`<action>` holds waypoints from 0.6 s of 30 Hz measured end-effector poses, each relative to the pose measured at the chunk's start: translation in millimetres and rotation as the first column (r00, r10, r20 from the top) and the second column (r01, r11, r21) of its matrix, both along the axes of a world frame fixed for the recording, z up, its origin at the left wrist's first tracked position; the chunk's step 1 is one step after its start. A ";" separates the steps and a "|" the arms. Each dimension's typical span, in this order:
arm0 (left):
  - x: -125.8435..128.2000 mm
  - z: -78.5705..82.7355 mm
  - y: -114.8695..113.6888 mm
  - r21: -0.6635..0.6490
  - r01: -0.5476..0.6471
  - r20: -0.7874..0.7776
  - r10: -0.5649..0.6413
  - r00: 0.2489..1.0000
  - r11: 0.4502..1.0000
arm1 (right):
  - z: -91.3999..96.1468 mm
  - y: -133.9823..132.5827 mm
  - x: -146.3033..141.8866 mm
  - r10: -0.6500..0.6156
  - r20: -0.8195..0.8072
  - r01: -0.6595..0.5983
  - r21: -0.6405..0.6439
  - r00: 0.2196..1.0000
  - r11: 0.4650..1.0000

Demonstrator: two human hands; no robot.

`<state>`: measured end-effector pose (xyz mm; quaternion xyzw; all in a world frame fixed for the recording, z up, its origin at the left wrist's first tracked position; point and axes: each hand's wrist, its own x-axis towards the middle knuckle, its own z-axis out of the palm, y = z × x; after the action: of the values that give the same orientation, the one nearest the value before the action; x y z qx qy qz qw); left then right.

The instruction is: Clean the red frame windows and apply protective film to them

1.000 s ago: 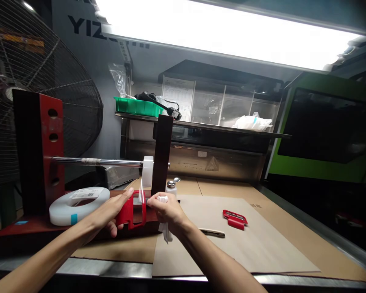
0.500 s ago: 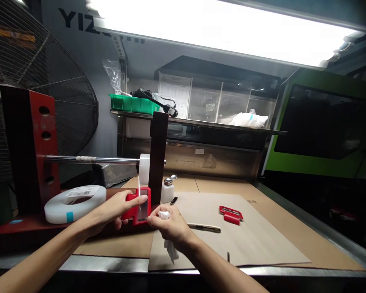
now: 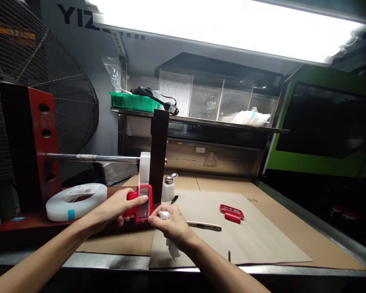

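Note:
My left hand [image 3: 129,203] grips a red plastic part [image 3: 151,195] with a dark window, its thumb lying across the window's face. A strip of clear film [image 3: 144,189] runs down from the film roll [image 3: 145,162] on the metal rod onto that window. My right hand [image 3: 171,224] is closed at the part's lower right corner, its fingertips pinching at the film's lower end. A crumpled white cloth or tissue [image 3: 173,248] is tucked in the same hand and hangs below it.
A large film roll [image 3: 61,207] lies on the red stand's base [image 3: 21,232]. On the paper-covered bench are a second red part [image 3: 232,216], a cutter knife [image 3: 205,226], a black pen [image 3: 174,199] and a white pump bottle [image 3: 168,190]. A shelf [image 3: 201,121] spans the back.
The film strip shows broader and flatter between roll and window. Both hands stay nearly in place with the red part; the view has shifted slightly.

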<state>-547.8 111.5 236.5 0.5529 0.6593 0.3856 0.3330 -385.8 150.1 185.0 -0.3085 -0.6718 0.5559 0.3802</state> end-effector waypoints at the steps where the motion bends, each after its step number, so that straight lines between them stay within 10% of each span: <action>1: -0.3 0.3 -0.2 -0.001 0.006 0.003 -0.006 1.000 1.000 | 0.1 -0.3 0.1 -0.002 0.005 0.002 0.002 1.000 1.000; 13: -6.2 -4.1 1.9 -0.005 0.051 0.021 -0.051 0.999 0.999 | 0.0 -1.0 -0.7 -0.052 0.103 0.036 0.146 0.993 0.989; 18: -3.7 -1.1 -3.0 0.003 0.044 0.045 -0.044 0.998 0.999 | -1.7 -4.5 7.1 -0.179 0.188 0.037 0.584 0.966 0.811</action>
<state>-551.5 108.5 235.4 0.5590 0.6388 0.3911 0.3556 -378.6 145.6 183.3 -0.2805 -0.8292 0.2641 0.4050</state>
